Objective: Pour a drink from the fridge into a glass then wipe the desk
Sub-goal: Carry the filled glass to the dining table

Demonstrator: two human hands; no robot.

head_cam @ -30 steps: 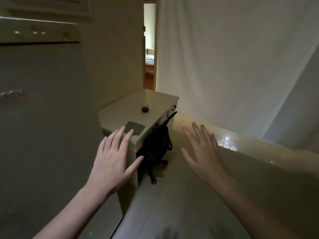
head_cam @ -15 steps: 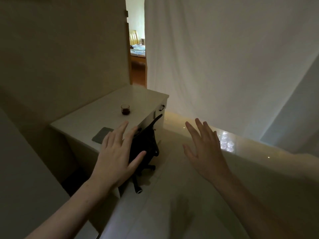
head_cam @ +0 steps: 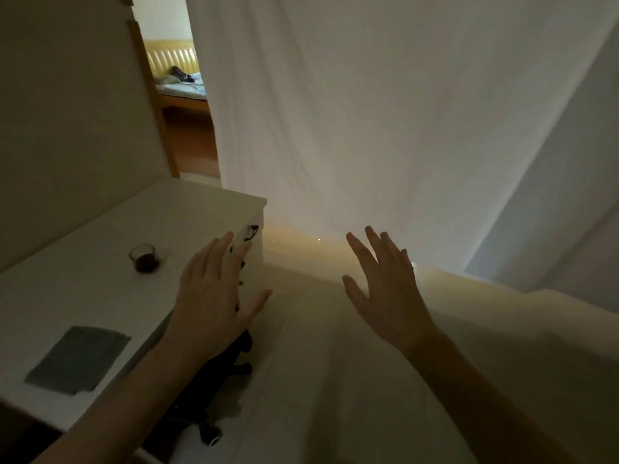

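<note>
A small glass with dark drink in its bottom stands on the white desk at the left. A grey cloth lies flat near the desk's front edge. My left hand hovers with fingers spread over the desk's right edge, to the right of the glass and holding nothing. My right hand is held out above the floor, fingers straight and apart, empty too. The fridge is out of view.
A black office chair is tucked under the desk below my left hand. A white sheet hangs across the room ahead. An open doorway behind the desk shows a bed. Pale floor lies to the right.
The view has swung right and closer to the desk; the fridge has dropped out of sight. Glass and cloth now sit nearer, at lower left. Both hands stay spread and empty.
</note>
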